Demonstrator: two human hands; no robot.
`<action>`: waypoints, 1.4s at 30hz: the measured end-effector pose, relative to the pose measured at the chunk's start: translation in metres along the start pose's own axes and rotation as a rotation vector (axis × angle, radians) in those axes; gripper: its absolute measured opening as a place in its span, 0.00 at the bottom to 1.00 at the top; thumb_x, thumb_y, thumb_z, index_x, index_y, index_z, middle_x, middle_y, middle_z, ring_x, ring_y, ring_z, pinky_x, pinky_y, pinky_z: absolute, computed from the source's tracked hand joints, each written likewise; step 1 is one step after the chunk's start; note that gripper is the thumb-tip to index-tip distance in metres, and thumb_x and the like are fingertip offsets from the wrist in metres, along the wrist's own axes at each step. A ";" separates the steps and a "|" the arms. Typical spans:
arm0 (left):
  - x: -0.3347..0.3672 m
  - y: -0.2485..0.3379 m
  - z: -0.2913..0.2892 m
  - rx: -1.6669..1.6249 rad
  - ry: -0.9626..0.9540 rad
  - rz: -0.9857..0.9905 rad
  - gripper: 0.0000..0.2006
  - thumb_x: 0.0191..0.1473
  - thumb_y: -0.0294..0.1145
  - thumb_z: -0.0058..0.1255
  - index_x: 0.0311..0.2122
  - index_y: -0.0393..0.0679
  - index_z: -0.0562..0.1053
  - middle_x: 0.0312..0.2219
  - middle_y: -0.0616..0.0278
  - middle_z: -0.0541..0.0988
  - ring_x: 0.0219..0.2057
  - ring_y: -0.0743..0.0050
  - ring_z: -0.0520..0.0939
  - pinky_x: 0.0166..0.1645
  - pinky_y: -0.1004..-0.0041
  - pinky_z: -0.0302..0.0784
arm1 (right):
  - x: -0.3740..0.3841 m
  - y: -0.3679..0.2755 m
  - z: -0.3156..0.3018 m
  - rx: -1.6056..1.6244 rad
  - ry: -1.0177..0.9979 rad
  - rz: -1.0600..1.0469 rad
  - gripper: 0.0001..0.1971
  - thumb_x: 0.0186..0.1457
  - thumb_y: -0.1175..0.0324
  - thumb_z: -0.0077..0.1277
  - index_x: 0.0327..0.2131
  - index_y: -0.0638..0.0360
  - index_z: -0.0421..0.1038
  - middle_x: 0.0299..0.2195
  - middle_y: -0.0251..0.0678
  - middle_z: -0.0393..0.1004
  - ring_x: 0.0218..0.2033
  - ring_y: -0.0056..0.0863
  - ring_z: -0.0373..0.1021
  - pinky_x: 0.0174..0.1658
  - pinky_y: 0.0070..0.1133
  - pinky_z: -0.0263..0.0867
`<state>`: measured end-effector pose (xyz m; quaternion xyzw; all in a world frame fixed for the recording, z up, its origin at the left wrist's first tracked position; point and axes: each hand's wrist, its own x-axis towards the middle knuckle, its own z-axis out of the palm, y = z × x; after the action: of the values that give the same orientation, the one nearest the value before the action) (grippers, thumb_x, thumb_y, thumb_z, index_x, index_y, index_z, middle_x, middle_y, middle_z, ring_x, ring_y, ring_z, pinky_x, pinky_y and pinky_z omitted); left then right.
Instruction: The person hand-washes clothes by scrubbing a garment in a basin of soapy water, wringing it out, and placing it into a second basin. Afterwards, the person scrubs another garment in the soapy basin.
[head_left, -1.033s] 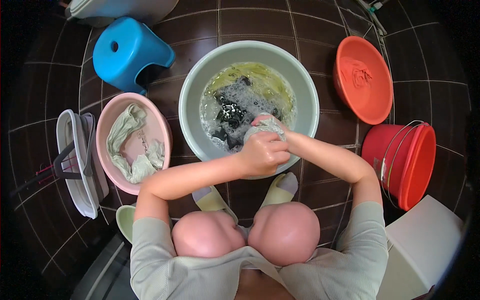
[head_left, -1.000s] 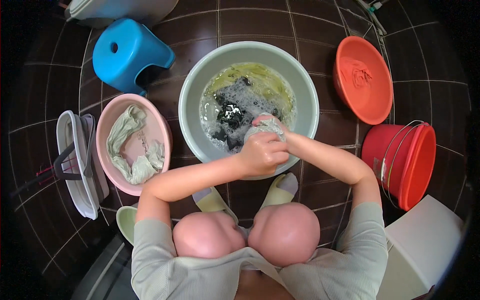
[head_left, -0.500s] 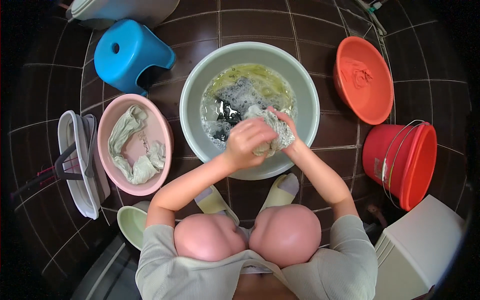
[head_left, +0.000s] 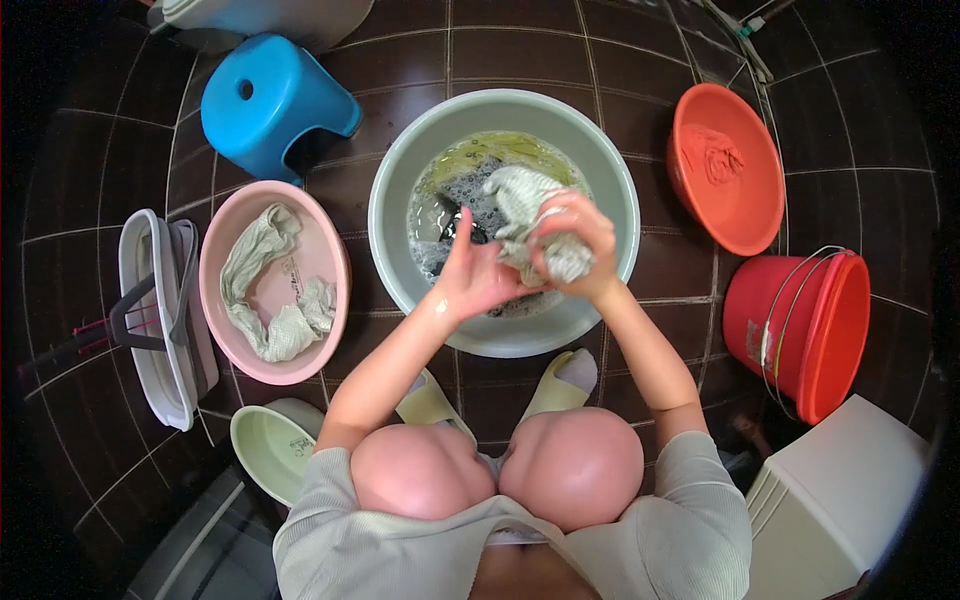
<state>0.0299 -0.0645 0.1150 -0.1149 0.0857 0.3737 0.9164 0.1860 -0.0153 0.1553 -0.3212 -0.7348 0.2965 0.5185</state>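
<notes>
A wet, bunched light grey-green cloth [head_left: 522, 192] is above the big pale green basin [head_left: 382, 215], with my right hand [head_left: 585, 232] wrapped round it. My left hand [head_left: 478, 277] lies palm up, thumb raised and fingers stretched toward the lower end of the cloth; whether they touch it I cannot tell. Below the cloth, the basin holds yellowish sudsy water [head_left: 535, 150]. Dark fabric [head_left: 470, 185] lies partly under the foam.
To the left stand a pink basin [head_left: 215, 325] holding a twisted pale cloth [head_left: 245, 265], a blue stool [head_left: 255, 100], a white folding tub [head_left: 140, 330] and a small green basin [head_left: 262, 440]. On the right are an orange basin [head_left: 740, 210], red bucket [head_left: 770, 320] and white box-like object [head_left: 850, 480].
My left hand has turned from closing over the cloth to palm up with the thumb raised. My right hand has come over the cloth, whose upper end now points up and left.
</notes>
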 end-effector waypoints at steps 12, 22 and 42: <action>-0.007 -0.002 0.003 -0.112 0.059 0.098 0.26 0.42 0.44 0.46 0.46 0.39 0.65 0.38 0.48 0.72 0.38 0.57 0.74 0.48 0.59 0.67 | 0.009 -0.037 0.026 0.314 -0.581 -0.421 0.14 0.26 0.74 0.56 0.25 0.55 0.70 0.27 0.33 0.70 0.33 0.35 0.67 0.44 0.33 0.64; 0.022 0.023 0.027 0.341 0.174 0.402 0.19 0.45 0.33 0.42 0.41 0.31 0.67 0.36 0.54 0.73 0.37 0.67 0.75 0.44 0.72 0.70 | -0.004 -0.030 0.050 0.830 0.598 0.279 0.11 0.41 0.78 0.52 0.22 0.53 0.58 0.26 0.31 0.66 0.32 0.25 0.65 0.47 0.35 0.59; 0.039 -0.005 0.045 1.897 0.195 1.404 0.08 0.31 0.24 0.55 0.24 0.40 0.72 0.23 0.58 0.75 0.28 0.63 0.77 0.35 0.70 0.71 | -0.050 0.027 0.045 1.378 0.557 1.283 0.24 0.50 0.47 0.33 0.37 0.55 0.68 0.37 0.36 0.70 0.39 0.34 0.66 0.44 0.30 0.61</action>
<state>0.0639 -0.0299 0.1498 0.6550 0.4426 0.5718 0.2195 0.1606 -0.0419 0.0929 -0.3450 0.0613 0.7996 0.4878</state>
